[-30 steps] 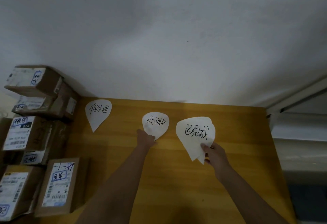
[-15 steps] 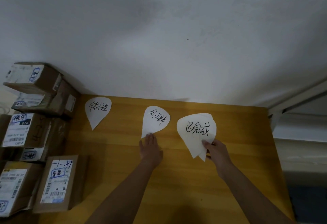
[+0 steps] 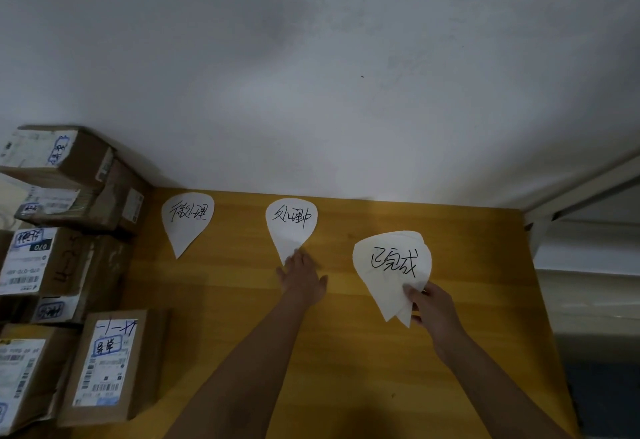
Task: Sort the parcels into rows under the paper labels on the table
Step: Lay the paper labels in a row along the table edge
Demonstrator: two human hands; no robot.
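plainly, teardrop white paper labels (image 3: 292,227) bear black handwriting.

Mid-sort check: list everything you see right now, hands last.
parcels: at least six, brown cardboard, stacked at left.
left label: one, white, far left of table.
middle label: one, white, far centre.
right label: several stacked sheets, white, right of centre.
table: one, yellow wood.
wall: pale grey, behind table.
left hand: straight fingers press middle label's tip.
right hand: pinches right label's lower edge.
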